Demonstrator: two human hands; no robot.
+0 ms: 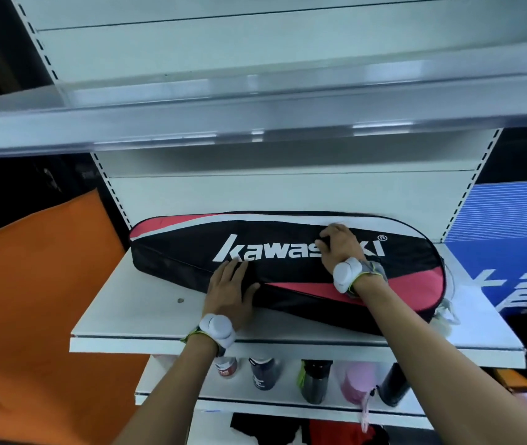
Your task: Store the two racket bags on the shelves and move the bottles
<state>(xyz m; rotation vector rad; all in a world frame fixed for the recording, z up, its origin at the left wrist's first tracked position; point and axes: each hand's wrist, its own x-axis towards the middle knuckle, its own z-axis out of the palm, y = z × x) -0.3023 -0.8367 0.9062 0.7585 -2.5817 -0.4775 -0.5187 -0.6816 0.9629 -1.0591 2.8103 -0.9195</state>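
Observation:
A black, red and white racket bag (275, 261) with white lettering lies lengthwise on the middle white shelf (146, 316). My left hand (230, 290) rests flat on the bag's front edge near its middle, fingers spread. My right hand (336, 248) pinches the bag's top fabric over the lettering. On the shelf below stand several bottles: a clear one with a red label (227, 367), a dark one (263, 374), a black one with a green strap (315, 380), a pink one (353, 383) and a black one (392, 385). No second bag shows.
An upper white shelf (255, 123) with a clear front strip overhangs the bag. An orange surface (31, 300) fills the left side. A blue sign (512, 252) stands at the right. Dark and red cloth items (304, 431) lie under the bottle shelf.

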